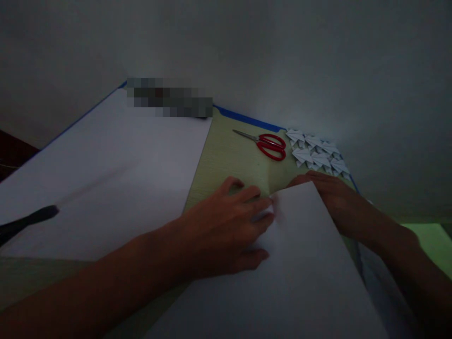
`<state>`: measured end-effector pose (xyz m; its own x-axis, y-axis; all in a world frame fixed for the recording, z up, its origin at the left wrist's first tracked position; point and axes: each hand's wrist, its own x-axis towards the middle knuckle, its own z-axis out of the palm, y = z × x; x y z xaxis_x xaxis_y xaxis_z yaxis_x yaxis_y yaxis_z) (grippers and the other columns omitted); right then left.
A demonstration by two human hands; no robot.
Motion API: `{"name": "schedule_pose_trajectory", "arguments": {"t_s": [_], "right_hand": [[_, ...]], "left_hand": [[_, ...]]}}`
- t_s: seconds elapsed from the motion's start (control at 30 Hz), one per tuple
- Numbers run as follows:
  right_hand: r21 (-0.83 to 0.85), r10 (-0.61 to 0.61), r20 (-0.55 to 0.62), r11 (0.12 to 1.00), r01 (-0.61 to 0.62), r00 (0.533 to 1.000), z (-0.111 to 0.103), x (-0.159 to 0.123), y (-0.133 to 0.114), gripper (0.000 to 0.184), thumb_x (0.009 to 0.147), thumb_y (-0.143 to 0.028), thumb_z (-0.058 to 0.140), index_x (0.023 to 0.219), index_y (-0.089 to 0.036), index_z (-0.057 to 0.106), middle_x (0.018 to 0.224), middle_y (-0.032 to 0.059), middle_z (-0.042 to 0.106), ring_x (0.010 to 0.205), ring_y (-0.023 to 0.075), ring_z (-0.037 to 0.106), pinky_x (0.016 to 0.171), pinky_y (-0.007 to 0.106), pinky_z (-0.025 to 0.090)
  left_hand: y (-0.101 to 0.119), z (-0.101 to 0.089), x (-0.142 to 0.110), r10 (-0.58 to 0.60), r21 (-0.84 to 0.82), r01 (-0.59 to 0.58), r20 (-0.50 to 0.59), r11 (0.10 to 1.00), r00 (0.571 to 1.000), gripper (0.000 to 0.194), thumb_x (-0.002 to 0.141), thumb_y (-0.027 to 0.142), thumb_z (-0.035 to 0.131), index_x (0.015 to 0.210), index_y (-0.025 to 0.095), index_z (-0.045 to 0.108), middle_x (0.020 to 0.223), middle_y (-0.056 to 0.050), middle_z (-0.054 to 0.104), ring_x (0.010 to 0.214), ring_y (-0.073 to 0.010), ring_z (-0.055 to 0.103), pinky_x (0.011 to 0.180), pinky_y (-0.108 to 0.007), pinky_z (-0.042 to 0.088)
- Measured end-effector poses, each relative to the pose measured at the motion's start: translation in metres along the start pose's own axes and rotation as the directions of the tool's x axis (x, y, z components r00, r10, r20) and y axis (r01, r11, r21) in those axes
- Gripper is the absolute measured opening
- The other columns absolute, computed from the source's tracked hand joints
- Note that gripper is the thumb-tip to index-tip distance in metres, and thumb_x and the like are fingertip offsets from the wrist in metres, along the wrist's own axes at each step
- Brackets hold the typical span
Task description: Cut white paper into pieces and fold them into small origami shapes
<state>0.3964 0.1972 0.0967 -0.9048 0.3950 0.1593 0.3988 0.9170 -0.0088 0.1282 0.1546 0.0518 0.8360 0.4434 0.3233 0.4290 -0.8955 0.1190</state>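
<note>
A white paper sheet (303,263) lies on the pale wooden table (229,155) in front of me. My left hand (226,230) rests on the sheet's left part, fingers stretched out and pressing near its top left corner. My right hand (328,193) lies along the sheet's upper right edge; its fingers reach flat behind the top edge and are partly hidden by the paper. Neither hand grips anything that I can see.
A large white sheet (106,174) covers the table's left side. Red-handled scissors (270,143) lie at the back. Several folded white paper planes (318,153) sit at the back right corner. A dark object (28,221) pokes in at the left. Blue tape (247,120) edges the table.
</note>
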Motion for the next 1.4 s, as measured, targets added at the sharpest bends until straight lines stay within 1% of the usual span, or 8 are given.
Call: {"name": "schedule_pose_trajectory", "arguments": {"t_s": [0.2,0.43,0.73,0.83,0.93,1.13,1.3,1.4], "right_hand": [[0.026,0.025,0.019,0.999,-0.025,1.000,-0.001,0.001,0.001,0.032,0.105,-0.010,0.049,0.086,-0.014,0.074,0.084,0.0101,0.073,0.078,0.0232,0.066,0.073,0.036,0.051],[0.018,0.024,0.035,1.000,-0.024,0.999,-0.004,0.002,0.001,0.035,0.109,-0.023,0.048,0.087,-0.013,0.073,0.086,0.0107,0.072,0.075,0.0219,0.063,0.072,0.037,0.049],[0.062,-0.015,-0.005,0.998,0.015,1.000,0.001,-0.009,-0.006,0.035,0.109,-0.017,0.043,0.085,-0.018,0.070,0.083,0.0099,0.071,0.082,0.0237,0.066,0.078,0.041,0.050],[0.108,-0.028,0.031,0.994,0.025,0.999,0.001,-0.015,-0.013,0.032,0.107,-0.016,0.046,0.092,-0.020,0.073,0.095,0.0110,0.074,0.094,0.0257,0.068,0.084,0.044,0.051],[0.121,-0.013,0.041,0.993,0.008,0.999,0.001,-0.022,-0.019,0.031,0.107,-0.017,0.046,0.096,-0.022,0.074,0.107,0.0104,0.076,0.096,0.0252,0.070,0.087,0.046,0.054],[0.097,0.051,0.085,0.993,-0.060,0.995,0.001,-0.031,-0.023,0.035,0.104,-0.014,0.048,0.083,-0.024,0.074,0.121,0.0112,0.075,0.100,0.0272,0.073,0.091,0.047,0.056],[0.107,0.069,0.090,0.991,-0.079,0.994,0.003,-0.033,-0.023,0.032,0.103,-0.014,0.051,0.118,-0.030,0.075,0.126,0.0097,0.075,0.108,0.0290,0.073,0.093,0.047,0.058],[0.098,0.076,0.083,0.992,-0.084,0.994,0.005,-0.034,-0.024,0.036,0.104,-0.015,0.050,0.126,-0.033,0.072,0.128,0.0083,0.075,0.112,0.0296,0.073,0.098,0.049,0.058]], "left_hand": [[-0.001,0.000,0.001,-0.006,-0.016,0.006,0.004,1.000,1.000,0.044,0.099,0.050,0.062,0.127,0.017,0.069,0.145,-0.014,0.063,0.128,-0.0335,0.056,0.108,-0.053,0.040],[0.001,-0.003,0.001,-0.026,-0.021,0.027,0.055,0.999,0.998,0.042,0.100,0.048,0.058,0.128,0.019,0.066,0.150,-0.014,0.059,0.132,-0.0331,0.052,0.109,-0.058,0.040],[0.001,-0.002,0.001,-0.018,-0.008,0.018,0.036,1.000,0.999,0.042,0.100,0.049,0.059,0.128,0.019,0.067,0.151,-0.013,0.059,0.131,-0.0331,0.053,0.107,-0.057,0.041],[0.000,-0.001,0.001,-0.015,-0.013,0.016,0.018,1.000,1.000,0.041,0.100,0.048,0.060,0.128,0.019,0.067,0.150,-0.014,0.060,0.130,-0.0338,0.055,0.107,-0.057,0.041],[-0.001,-0.002,0.001,-0.010,-0.039,0.011,0.029,0.999,1.000,0.036,0.099,0.048,0.062,0.125,0.023,0.067,0.150,-0.012,0.060,0.129,-0.0337,0.056,0.106,-0.056,0.041],[-0.004,-0.002,0.000,0.001,-0.053,0.000,0.036,0.999,0.999,0.031,0.100,0.048,0.062,0.124,0.029,0.066,0.156,-0.012,0.056,0.133,-0.0362,0.054,0.105,-0.058,0.040],[-0.006,0.001,-0.001,0.015,-0.044,-0.015,0.016,0.999,1.000,0.034,0.100,0.049,0.062,0.124,0.027,0.069,0.154,-0.012,0.058,0.132,-0.0366,0.055,0.104,-0.057,0.041],[-0.006,0.000,0.000,0.011,-0.037,-0.010,0.014,0.999,1.000,0.034,0.098,0.050,0.065,0.122,0.026,0.071,0.152,-0.012,0.059,0.130,-0.0359,0.056,0.103,-0.055,0.042]]}}
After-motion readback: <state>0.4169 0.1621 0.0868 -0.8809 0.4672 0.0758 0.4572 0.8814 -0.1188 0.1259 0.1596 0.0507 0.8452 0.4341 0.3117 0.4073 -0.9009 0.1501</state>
